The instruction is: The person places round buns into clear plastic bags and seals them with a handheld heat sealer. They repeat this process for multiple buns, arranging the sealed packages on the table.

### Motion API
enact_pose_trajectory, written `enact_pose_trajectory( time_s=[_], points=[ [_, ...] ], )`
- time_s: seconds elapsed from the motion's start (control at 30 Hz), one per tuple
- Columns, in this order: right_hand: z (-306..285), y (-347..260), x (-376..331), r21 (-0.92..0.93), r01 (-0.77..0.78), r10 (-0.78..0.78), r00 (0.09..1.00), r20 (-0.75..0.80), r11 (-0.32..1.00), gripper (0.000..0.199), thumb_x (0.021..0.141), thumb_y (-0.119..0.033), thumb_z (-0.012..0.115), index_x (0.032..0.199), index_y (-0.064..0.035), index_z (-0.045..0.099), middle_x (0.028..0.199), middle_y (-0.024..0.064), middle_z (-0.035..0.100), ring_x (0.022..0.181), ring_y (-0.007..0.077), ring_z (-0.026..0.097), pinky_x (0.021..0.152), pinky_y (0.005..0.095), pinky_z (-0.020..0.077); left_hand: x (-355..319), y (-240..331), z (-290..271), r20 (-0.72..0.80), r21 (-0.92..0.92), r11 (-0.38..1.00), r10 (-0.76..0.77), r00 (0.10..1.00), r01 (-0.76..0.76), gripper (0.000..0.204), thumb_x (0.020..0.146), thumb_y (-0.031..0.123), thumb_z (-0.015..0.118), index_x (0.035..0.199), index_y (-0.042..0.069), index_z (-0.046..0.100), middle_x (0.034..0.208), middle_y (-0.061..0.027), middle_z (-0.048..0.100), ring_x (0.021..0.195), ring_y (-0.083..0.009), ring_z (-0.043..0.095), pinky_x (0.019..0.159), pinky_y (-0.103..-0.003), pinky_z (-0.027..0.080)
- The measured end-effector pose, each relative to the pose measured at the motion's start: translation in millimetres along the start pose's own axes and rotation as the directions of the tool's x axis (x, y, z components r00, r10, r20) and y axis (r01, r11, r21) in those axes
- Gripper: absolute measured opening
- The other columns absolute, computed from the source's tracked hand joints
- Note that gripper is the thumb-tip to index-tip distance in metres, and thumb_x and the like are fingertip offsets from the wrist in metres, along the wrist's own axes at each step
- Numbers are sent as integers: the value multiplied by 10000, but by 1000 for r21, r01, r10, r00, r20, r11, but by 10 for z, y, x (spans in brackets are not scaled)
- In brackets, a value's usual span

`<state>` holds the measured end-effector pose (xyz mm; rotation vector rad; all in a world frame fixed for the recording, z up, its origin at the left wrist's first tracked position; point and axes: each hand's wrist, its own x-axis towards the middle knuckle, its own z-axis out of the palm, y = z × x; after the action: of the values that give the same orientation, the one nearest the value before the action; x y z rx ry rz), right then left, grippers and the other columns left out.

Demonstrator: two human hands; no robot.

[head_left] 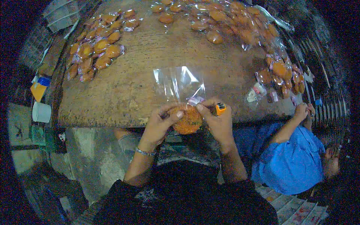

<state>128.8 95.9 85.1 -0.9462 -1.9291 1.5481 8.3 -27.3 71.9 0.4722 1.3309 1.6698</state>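
Between my two hands, at the table's near edge, is a round, rough-surfaced orange-brown cake (188,120). My left hand (161,122) is closed on its left side, thumb on top. A clear plastic bag (176,84) lies flat on the table beyond it, its near end at my fingers. My right hand (217,122) pinches the bag's near right end, beside the cake. A small pale pink-and-white packet (195,100) shows at my right thumb tip. On a right finger sits a small orange device (221,108) with a dark top. The undersides of my fingers are hidden.
Bagged orange-brown cakes lie in a left group (100,47) and a larger far-right pile (240,22). More bagged cakes (279,71) lie near the right edge, beside small packets (257,92). A person in blue (290,161) sits at right. A white tub (41,112) stands left.
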Motion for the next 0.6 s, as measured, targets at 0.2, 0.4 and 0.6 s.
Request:
enact_pose_trajectory(
  time_s=[0.2, 0.4, 0.6],
  points=[
    [129, -16, 26, -3, 64, -63, 995, 80, 998, 97, 799, -119, 628, 796, -24, 607, 726, 13, 596, 674, 81, 525, 631, 239, 435, -55, 87, -66, -14, 224, 974, 42, 999, -37, 299, 780, 177, 678, 997, -11, 596, 907, -56, 632, 824, -127, 580, 779, -281, 469],
    [228, 34, 24, 63, 163, -161, 986, -37, 985, 71, 816, -93, 579, 780, -31, 582, 681, -21, 549, 603, 52, 467, 546, 211, 378, -149, 79, -93, -90, 222, 964, 170, 981, -147, 230, 812, 163, 635, 951, -21, 626, 870, -47, 645, 795, -115, 582, 760, -258, 463],
    [209, 137, -45, -180, 198, -218, 971, -98, 964, 125, 841, -95, 558, 732, -36, 543, 635, -24, 505, 589, 51, 437, 511, 218, 354, -188, 145, 3, -103, 450, 888, 157, 982, -95, 201, 810, 157, 628, 928, -4, 654, 844, -58, 661, 795, -113, 591, 762, -270, 463]
  ],
)
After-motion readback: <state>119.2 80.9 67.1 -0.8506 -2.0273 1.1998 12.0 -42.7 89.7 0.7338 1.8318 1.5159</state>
